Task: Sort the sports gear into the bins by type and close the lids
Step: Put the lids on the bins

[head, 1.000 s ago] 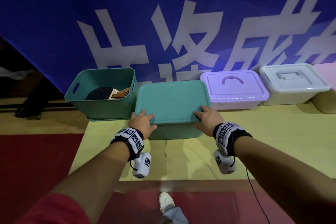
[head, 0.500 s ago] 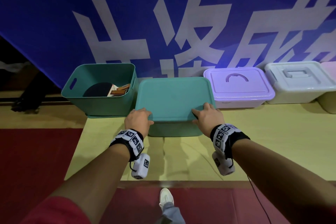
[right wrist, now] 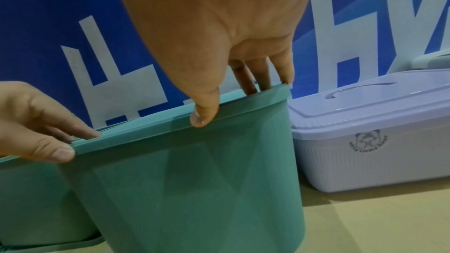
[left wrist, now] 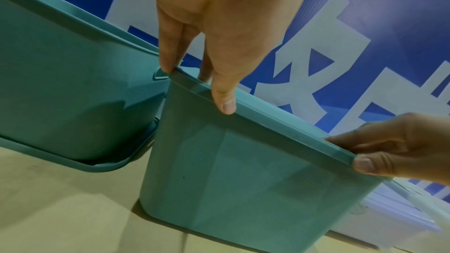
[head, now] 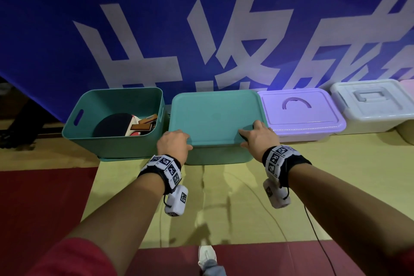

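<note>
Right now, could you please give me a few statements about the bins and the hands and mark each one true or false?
1. Both hands rest on the near edge of the teal lid. True: the left hand is at its left corner, the right hand near its right corner.
2. The open teal bin holds table tennis paddles. True.
3. The purple bin has no lid. False: its lid, with a curved handle, is on.
4. The white bin stands left of the open teal bin. False: it stands right of the purple bin.
5. The right hand holds a paddle. False: its fingers lie on the teal lid.
</note>
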Tool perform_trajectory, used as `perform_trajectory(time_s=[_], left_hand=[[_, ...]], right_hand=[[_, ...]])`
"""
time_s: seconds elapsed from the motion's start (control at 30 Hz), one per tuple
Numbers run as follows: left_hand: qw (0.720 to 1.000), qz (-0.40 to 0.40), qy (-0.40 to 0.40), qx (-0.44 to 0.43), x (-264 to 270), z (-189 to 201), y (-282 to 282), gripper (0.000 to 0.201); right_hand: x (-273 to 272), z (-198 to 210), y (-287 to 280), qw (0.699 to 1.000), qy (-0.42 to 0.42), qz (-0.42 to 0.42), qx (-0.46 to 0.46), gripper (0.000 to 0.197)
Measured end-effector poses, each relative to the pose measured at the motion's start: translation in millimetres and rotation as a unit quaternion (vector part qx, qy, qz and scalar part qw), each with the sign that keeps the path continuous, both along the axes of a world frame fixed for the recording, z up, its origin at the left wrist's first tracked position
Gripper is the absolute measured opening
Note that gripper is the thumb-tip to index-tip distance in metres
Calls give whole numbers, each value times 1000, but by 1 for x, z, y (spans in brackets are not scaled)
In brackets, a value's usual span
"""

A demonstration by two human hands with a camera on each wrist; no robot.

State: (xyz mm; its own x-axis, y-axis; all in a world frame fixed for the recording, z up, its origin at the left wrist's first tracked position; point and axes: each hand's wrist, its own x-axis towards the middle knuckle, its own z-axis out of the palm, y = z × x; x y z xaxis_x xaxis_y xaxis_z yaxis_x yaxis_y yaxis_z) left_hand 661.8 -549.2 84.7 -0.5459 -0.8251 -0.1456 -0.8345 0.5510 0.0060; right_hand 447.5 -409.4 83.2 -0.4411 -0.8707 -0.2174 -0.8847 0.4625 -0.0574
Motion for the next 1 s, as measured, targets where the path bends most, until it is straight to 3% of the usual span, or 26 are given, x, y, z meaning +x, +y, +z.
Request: perform_trajectory(time_s=[0.6,1.0], left_hand=[[998,-52,-33,-18,-31,-3,-56,34],[1000,-21,-15,-11,-33,-8,-51,32]], right_hand=[[-31,5,-47,1000,-18,-22,0,49],[-39,-6,-44,1000,-2,7,-12,50]])
